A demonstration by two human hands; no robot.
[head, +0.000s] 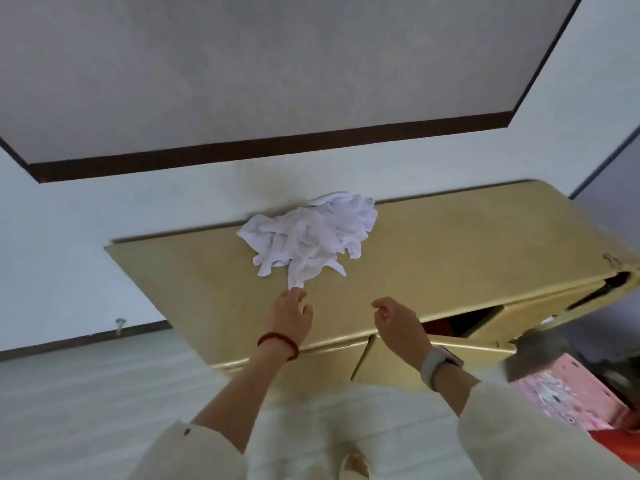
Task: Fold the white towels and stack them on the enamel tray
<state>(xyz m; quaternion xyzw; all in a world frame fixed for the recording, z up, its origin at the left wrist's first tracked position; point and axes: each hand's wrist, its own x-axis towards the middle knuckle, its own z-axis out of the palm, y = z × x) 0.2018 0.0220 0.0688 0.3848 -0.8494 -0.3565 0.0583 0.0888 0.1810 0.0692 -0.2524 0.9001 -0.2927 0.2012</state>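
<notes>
- Head view: a crumpled heap of white towels (pixel 308 237) lies on top of a yellow cabinet (pixel 450 258), at the far edge where the top meets the pale wall (pixel 69 237).
- One loose corner of the heap trails toward the person, ending just beyond the left hand (pixel 289 315).
- The left hand reaches over the cabinet top, fingertips at that trailing corner; whether they touch the cloth cannot be told, and the fingers are loosely extended, gripping nothing.
- A red bead bracelet (pixel 278 344) circles the left wrist.
- The right hand (pixel 398 322) hovers above the cabinet's front edge, near the left hand but apart from it, fingers loosely curled and holding nothing.
- A white watch (pixel 438 365) sits on the right wrist; both arms emerge from cream sleeves (pixel 519 438).
- Below the cabinet top, a door (pixel 381 362) stands ajar, with a dark opening beside it.
- A pink box (pixel 568 393) stands on the floor at the right, beneath the cabinet's end.
- A dark brown strip (pixel 242 152) crosses the wall above the cabinet.
</notes>
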